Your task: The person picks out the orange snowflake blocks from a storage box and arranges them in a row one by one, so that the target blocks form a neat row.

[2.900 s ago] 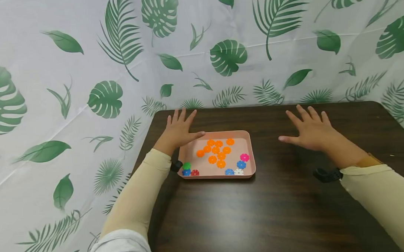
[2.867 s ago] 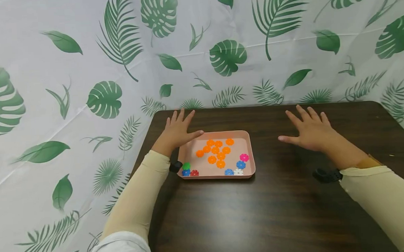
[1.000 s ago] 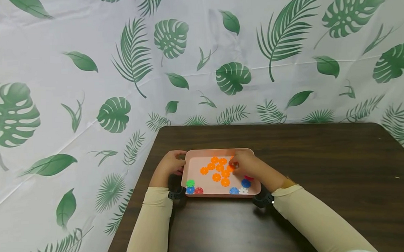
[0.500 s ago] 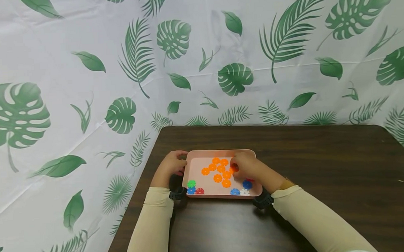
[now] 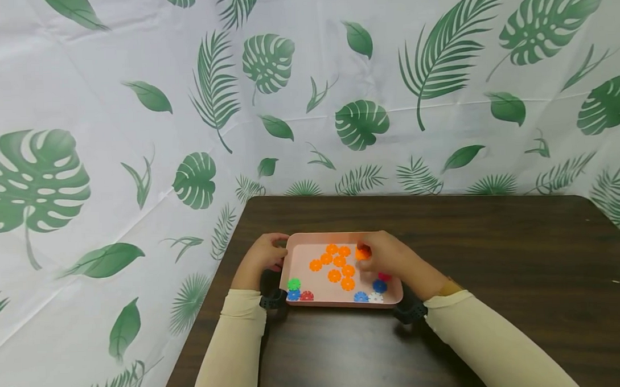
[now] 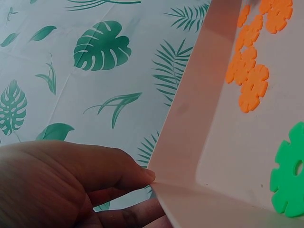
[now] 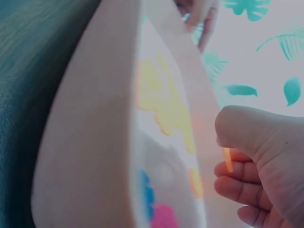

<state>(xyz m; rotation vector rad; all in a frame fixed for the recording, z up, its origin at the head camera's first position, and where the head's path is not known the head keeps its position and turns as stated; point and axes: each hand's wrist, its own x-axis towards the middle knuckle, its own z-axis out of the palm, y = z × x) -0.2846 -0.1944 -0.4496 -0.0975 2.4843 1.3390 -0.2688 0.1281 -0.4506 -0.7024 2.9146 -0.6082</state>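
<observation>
A shallow pink tray (image 5: 324,300) sits on the dark table, with several flat, notched orange discs (image 5: 340,261) spread in its middle. My left hand (image 5: 263,253) grips the tray's left edge; in the left wrist view its thumb (image 6: 137,176) lies on the rim and its fingers are partly hidden behind the wall. Over the tray's right part, my right hand (image 5: 386,254) pinches an orange notched disc (image 7: 228,159) between thumb and fingers. That disc is seen nearly edge-on in the right wrist view.
Green (image 5: 294,284), blue (image 5: 293,295) and red discs (image 5: 307,296) lie in the tray's near left corner. Blue (image 5: 361,297), white (image 5: 376,297) and pink discs (image 5: 385,276) lie near right. A leaf-print cloth (image 5: 306,91) hangs behind the wood-grain table (image 5: 497,255).
Both hands were spread open earlier, the right one away from the tray. The left has since taken the tray's edge. The right has reached in, pinched an orange disc and raised it slightly.
</observation>
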